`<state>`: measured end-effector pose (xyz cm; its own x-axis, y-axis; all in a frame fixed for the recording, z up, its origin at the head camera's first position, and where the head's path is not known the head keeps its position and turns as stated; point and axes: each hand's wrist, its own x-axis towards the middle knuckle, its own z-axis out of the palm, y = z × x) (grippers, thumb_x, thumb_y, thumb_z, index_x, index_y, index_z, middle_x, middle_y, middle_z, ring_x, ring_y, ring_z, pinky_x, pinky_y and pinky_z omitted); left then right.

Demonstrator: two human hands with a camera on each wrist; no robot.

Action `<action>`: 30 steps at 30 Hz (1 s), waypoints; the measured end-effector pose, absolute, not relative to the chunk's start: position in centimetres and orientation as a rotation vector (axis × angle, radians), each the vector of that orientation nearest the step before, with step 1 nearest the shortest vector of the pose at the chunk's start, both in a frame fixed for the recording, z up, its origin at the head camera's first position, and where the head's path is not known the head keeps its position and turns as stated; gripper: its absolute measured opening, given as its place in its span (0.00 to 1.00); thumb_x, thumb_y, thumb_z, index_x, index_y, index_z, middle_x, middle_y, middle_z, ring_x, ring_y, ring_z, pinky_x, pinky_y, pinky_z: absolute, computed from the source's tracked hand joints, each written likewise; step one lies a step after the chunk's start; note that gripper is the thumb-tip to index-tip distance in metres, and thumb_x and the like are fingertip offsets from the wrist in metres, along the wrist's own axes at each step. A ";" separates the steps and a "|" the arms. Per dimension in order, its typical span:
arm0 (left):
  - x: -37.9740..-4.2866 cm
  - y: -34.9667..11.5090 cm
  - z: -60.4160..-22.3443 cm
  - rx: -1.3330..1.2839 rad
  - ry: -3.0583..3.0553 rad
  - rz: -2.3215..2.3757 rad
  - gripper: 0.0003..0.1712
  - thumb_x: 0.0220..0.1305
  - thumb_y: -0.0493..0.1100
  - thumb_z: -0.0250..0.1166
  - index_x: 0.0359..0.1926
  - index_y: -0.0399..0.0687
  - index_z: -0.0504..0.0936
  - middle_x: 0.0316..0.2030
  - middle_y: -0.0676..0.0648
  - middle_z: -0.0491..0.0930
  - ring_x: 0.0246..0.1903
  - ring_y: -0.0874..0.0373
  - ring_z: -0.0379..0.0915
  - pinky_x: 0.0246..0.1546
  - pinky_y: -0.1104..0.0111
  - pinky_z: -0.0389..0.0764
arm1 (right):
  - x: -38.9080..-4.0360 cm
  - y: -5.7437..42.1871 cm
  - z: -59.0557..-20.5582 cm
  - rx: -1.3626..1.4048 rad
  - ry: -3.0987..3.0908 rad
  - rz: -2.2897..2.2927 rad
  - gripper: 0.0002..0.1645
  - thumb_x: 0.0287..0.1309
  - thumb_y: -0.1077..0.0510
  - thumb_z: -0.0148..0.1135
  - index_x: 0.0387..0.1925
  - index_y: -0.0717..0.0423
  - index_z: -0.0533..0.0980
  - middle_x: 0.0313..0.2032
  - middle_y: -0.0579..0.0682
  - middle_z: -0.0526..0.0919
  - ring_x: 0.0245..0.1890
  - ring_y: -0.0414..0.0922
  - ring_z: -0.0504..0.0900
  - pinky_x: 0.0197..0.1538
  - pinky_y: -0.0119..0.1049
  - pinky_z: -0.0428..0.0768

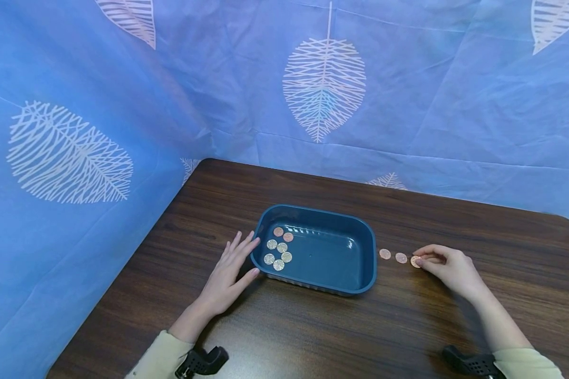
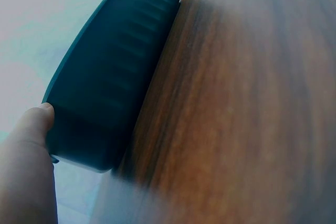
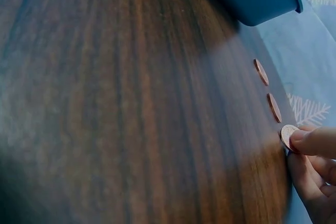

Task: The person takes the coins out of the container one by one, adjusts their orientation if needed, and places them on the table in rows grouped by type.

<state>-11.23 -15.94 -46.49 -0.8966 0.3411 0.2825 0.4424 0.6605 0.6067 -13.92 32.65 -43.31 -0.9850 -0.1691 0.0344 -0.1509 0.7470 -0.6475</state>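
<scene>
A blue plastic tub [image 1: 329, 288] stands on the table, with several gold-coloured coins [image 1: 282, 247] and two copper-coloured ones [image 1: 278, 231] inside at its left end. My left hand [image 1: 228, 279] rests its straight fingers against the tub's left side; the left wrist view shows the thumb [image 2: 44, 114] at the rim. Right of the tub, two copper coins [image 1: 392, 256] lie in a row on the wood. At the end of that row my right hand [image 1: 450, 268] pinches a third copper coin [image 3: 287, 136] between thumb and fingers, close over the table.
The dark wood table [image 1: 313, 337] ends at a blue cloth backdrop [image 1: 408, 95] with white leaf prints, behind and to the left. Black wrist straps with camera mounts [image 1: 204, 362] sit on both forearms, over pale sleeves.
</scene>
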 end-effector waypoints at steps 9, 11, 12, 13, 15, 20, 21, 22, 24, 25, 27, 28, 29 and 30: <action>-11.2 -15.9 -46.4 -0.648 -2.729 -1.051 0.34 0.70 0.57 0.53 0.73 0.58 0.57 0.73 0.57 0.49 0.73 0.55 0.34 0.68 0.44 0.42 | -13.8 32.3 -43.3 -0.277 3.024 -0.964 0.11 0.60 0.57 0.65 0.42 0.58 0.81 0.32 0.48 0.85 0.28 0.30 0.80 0.30 0.30 0.76; -11.2 -15.9 -46.4 -0.647 -2.730 -1.048 0.34 0.70 0.57 0.53 0.73 0.58 0.57 0.73 0.57 0.49 0.73 0.56 0.34 0.68 0.44 0.42 | -13.8 32.3 -43.4 -0.269 3.031 -0.954 0.11 0.59 0.57 0.65 0.42 0.58 0.81 0.32 0.48 0.85 0.28 0.30 0.80 0.30 0.30 0.76; -11.2 -15.9 -46.3 -0.646 -2.729 -1.048 0.34 0.70 0.57 0.53 0.73 0.58 0.57 0.73 0.57 0.49 0.73 0.56 0.34 0.68 0.45 0.42 | -13.8 32.3 -43.4 -0.266 3.035 -0.950 0.11 0.59 0.58 0.65 0.42 0.58 0.81 0.32 0.48 0.85 0.28 0.30 0.80 0.31 0.30 0.76; -11.2 -15.9 -46.3 -0.645 -2.729 -1.045 0.34 0.70 0.57 0.53 0.73 0.58 0.57 0.73 0.57 0.49 0.73 0.56 0.34 0.68 0.44 0.42 | -13.9 32.3 -43.4 -0.263 3.039 -0.947 0.11 0.59 0.58 0.65 0.42 0.58 0.81 0.32 0.48 0.85 0.28 0.29 0.80 0.31 0.30 0.76; -11.1 -15.9 -46.4 -0.643 -2.729 -1.042 0.34 0.70 0.57 0.53 0.73 0.58 0.57 0.73 0.57 0.49 0.73 0.56 0.34 0.68 0.44 0.42 | -13.9 32.3 -43.4 -0.254 3.042 -0.942 0.11 0.58 0.58 0.66 0.42 0.59 0.81 0.32 0.48 0.85 0.28 0.29 0.80 0.32 0.30 0.77; -11.1 -15.9 -46.4 -0.644 -2.727 -1.042 0.34 0.70 0.56 0.54 0.73 0.58 0.58 0.73 0.56 0.50 0.73 0.56 0.34 0.68 0.44 0.42 | -13.8 32.2 -43.5 -0.213 3.028 -0.940 0.12 0.59 0.57 0.65 0.43 0.59 0.81 0.33 0.50 0.85 0.29 0.32 0.82 0.33 0.35 0.79; -11.1 -15.9 -46.4 -0.644 -2.728 -1.042 0.34 0.70 0.56 0.54 0.73 0.58 0.58 0.73 0.56 0.50 0.73 0.56 0.34 0.68 0.44 0.42 | -13.8 32.2 -43.5 -0.206 3.022 -0.942 0.13 0.59 0.57 0.65 0.44 0.59 0.81 0.33 0.50 0.85 0.30 0.33 0.82 0.33 0.36 0.79; -11.1 -15.9 -46.4 -0.644 -2.728 -1.042 0.34 0.70 0.56 0.54 0.73 0.58 0.58 0.73 0.56 0.50 0.73 0.55 0.34 0.68 0.44 0.42 | -13.8 32.2 -43.5 -0.203 3.022 -0.940 0.13 0.59 0.57 0.65 0.44 0.60 0.81 0.33 0.50 0.85 0.30 0.33 0.82 0.33 0.37 0.80; -11.1 -15.9 -46.4 -0.645 -2.729 -1.039 0.34 0.70 0.56 0.54 0.73 0.58 0.58 0.73 0.56 0.50 0.73 0.55 0.34 0.68 0.44 0.42 | -13.8 32.2 -43.6 -0.197 3.023 -0.937 0.13 0.59 0.58 0.65 0.44 0.60 0.81 0.33 0.50 0.85 0.30 0.34 0.82 0.33 0.37 0.80; -11.1 -15.9 -46.4 -0.644 -2.729 -1.038 0.34 0.70 0.56 0.54 0.73 0.58 0.57 0.73 0.56 0.50 0.73 0.56 0.34 0.68 0.45 0.42 | -13.9 32.2 -43.7 -0.201 3.028 -0.936 0.12 0.59 0.59 0.65 0.44 0.60 0.81 0.33 0.50 0.85 0.30 0.34 0.82 0.32 0.37 0.80; -11.1 -15.9 -46.4 -0.645 -2.729 -1.036 0.34 0.70 0.57 0.54 0.73 0.58 0.57 0.73 0.56 0.50 0.73 0.56 0.34 0.68 0.45 0.42 | -13.9 32.2 -43.7 -0.205 3.036 -0.937 0.12 0.58 0.60 0.66 0.43 0.60 0.81 0.33 0.50 0.85 0.29 0.32 0.82 0.32 0.36 0.80; -11.1 -15.9 -46.5 -0.646 -2.728 -1.036 0.34 0.70 0.57 0.54 0.73 0.58 0.57 0.73 0.56 0.50 0.73 0.56 0.34 0.68 0.45 0.42 | -13.9 32.3 -43.8 -0.209 3.042 -0.937 0.12 0.57 0.61 0.66 0.43 0.60 0.81 0.33 0.50 0.85 0.29 0.32 0.82 0.32 0.35 0.80; -11.1 -15.9 -46.5 -0.647 -2.728 -1.035 0.34 0.70 0.57 0.54 0.73 0.58 0.57 0.73 0.56 0.50 0.73 0.56 0.34 0.68 0.45 0.42 | -13.9 32.3 -43.8 -0.210 3.043 -0.939 0.12 0.57 0.61 0.66 0.43 0.60 0.81 0.33 0.50 0.85 0.29 0.31 0.81 0.31 0.35 0.80; -11.2 -15.9 -46.5 -0.648 -2.727 -1.036 0.34 0.70 0.56 0.54 0.73 0.58 0.57 0.73 0.56 0.50 0.73 0.56 0.34 0.68 0.45 0.42 | -13.9 32.3 -43.8 -0.211 3.045 -0.942 0.12 0.57 0.62 0.66 0.43 0.60 0.81 0.33 0.51 0.85 0.29 0.30 0.81 0.31 0.34 0.80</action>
